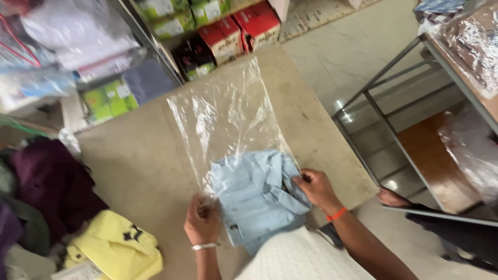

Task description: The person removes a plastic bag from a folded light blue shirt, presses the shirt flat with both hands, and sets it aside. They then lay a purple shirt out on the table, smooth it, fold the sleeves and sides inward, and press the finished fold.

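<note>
A clear plastic bag [228, 114] lies flat on the beige table [140, 155], its open end toward me. A folded light blue shirt [257, 194] sits partly inside the bag's mouth, its near end still outside. My left hand [202, 220], with a silver bangle, pinches the bag's near left edge beside the shirt. My right hand [317, 187], with an orange wrist thread, grips the shirt's right side at the bag's opening.
A yellow garment [116, 246] and dark purple clothes [46, 181] lie at the table's left. Red and green boxes [228, 31] fill shelves behind. A metal-framed table [415, 103] with plastic-wrapped goods stands at right. Another person's bare foot [394, 197] is on the floor.
</note>
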